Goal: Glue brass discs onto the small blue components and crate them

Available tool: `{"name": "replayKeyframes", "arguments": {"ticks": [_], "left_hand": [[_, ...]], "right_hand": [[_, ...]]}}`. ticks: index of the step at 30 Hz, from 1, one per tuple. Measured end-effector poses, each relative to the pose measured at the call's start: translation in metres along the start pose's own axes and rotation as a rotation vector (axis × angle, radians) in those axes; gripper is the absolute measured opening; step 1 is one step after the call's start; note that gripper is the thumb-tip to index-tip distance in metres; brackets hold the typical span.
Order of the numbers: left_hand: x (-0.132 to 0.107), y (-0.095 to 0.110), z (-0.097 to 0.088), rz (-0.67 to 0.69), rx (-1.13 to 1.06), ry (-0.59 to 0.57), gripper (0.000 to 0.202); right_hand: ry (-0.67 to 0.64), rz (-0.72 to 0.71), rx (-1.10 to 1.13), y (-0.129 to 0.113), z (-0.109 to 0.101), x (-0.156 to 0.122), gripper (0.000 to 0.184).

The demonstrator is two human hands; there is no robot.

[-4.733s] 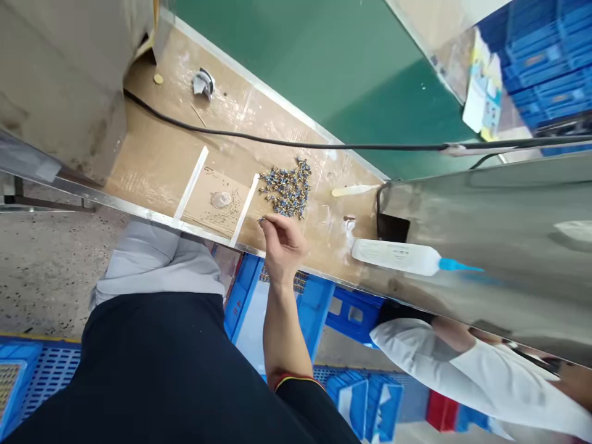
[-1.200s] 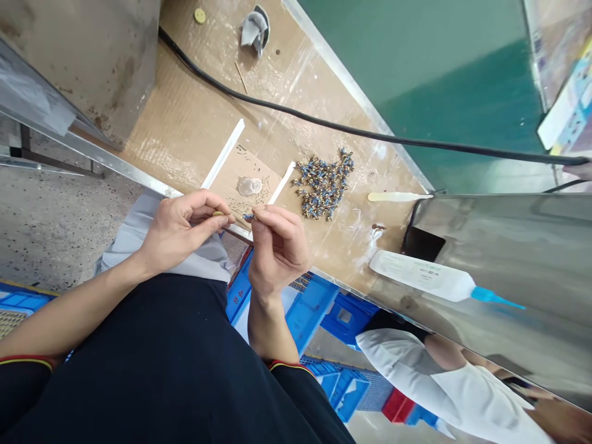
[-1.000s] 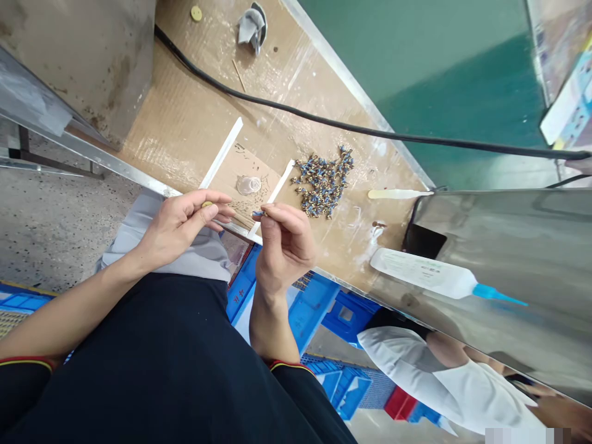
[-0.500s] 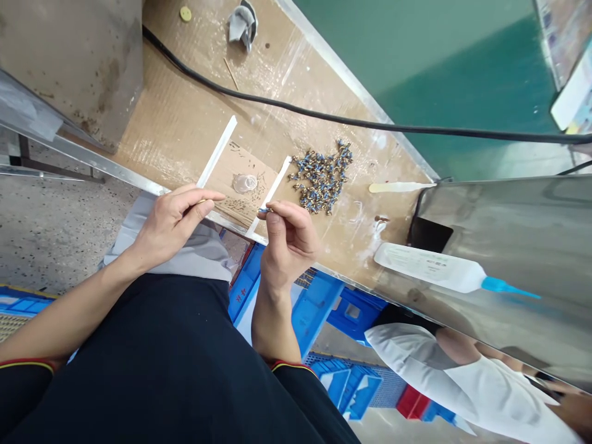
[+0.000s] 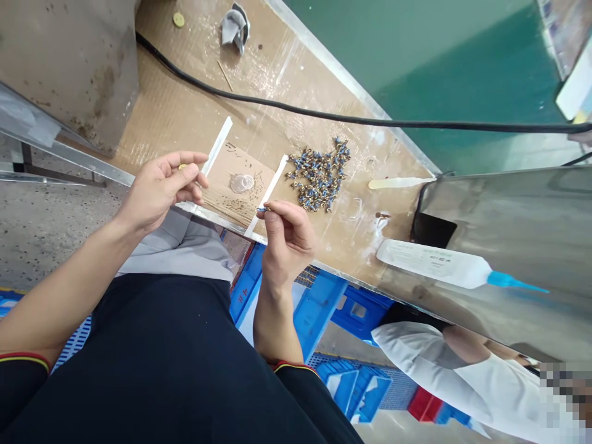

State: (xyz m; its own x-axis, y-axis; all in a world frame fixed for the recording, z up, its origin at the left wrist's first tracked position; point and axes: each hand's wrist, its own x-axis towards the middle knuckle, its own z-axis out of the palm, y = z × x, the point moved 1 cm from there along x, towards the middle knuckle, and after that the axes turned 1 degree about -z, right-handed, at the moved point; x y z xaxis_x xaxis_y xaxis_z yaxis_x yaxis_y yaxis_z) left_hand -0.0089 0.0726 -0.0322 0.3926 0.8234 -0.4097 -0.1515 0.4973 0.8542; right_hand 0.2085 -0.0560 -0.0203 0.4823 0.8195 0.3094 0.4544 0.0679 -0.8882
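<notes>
My right hand (image 5: 289, 237) pinches a small blue-and-gold metal piece (image 5: 263, 209) between thumb and forefinger, over the table's front edge. To its right lies a heap of similar small blue-and-gold pieces (image 5: 319, 172). My left hand (image 5: 160, 188) hovers by the left white strip (image 5: 217, 145), its fingers loosely curled. A bit of something yellowish (image 5: 182, 166) shows between its thumb and forefinger; its kind is too small to tell. Between the two strips are a small clear plastic dish (image 5: 242, 182) and scattered tiny dark bits (image 5: 238, 203) on cardboard.
A black cable (image 5: 287, 106) crosses above the table (image 5: 171, 117). A white bottle with blue nozzle (image 5: 432, 264) lies at right, near a pale flat stick (image 5: 400, 183). Metal boxes stand on both sides. Blue bins (image 5: 319, 302) are below; a person in white sits at lower right.
My left hand has moved up and left, and its fingers have loosened from a pinch. My right hand holds its small piece almost in the same place. The view has shifted slightly.
</notes>
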Motion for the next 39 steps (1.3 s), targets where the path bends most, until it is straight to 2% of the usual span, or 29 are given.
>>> {"name": "replayKeyframes", "arguments": {"ticks": [3, 7, 11, 17, 21, 29, 39], "left_hand": [[-0.001, 0.000, 0.003, -0.063, -0.134, -0.026, 0.030], [-0.017, -0.008, 0.014, -0.003, -0.096, -0.063, 0.040], [-0.041, -0.017, 0.032, 0.078, 0.046, -0.117, 0.051], [-0.066, -0.014, 0.042, 0.246, 0.431, -0.096, 0.041], [-0.068, -0.013, 0.042, 0.362, 0.542, -0.074, 0.039], [-0.072, -0.013, 0.044, 0.433, 0.586, -0.093, 0.037], [-0.073, -0.012, 0.044, 0.536, 0.653, -0.081, 0.039]], "right_hand": [[0.015, -0.003, 0.049, 0.001, 0.000, 0.001, 0.008], [0.011, -0.003, 0.037, -0.004, 0.003, 0.000, 0.009], [-0.002, -0.060, 0.032, -0.021, 0.008, -0.003, 0.010], [-0.054, -0.207, 0.026, -0.037, 0.017, -0.006, 0.020], [-0.056, -0.264, 0.029, -0.036, 0.019, -0.007, 0.026], [-0.084, -0.315, 0.008, -0.037, 0.018, -0.008, 0.036], [-0.076, -0.339, -0.030, -0.040, 0.017, -0.008, 0.033]]}}
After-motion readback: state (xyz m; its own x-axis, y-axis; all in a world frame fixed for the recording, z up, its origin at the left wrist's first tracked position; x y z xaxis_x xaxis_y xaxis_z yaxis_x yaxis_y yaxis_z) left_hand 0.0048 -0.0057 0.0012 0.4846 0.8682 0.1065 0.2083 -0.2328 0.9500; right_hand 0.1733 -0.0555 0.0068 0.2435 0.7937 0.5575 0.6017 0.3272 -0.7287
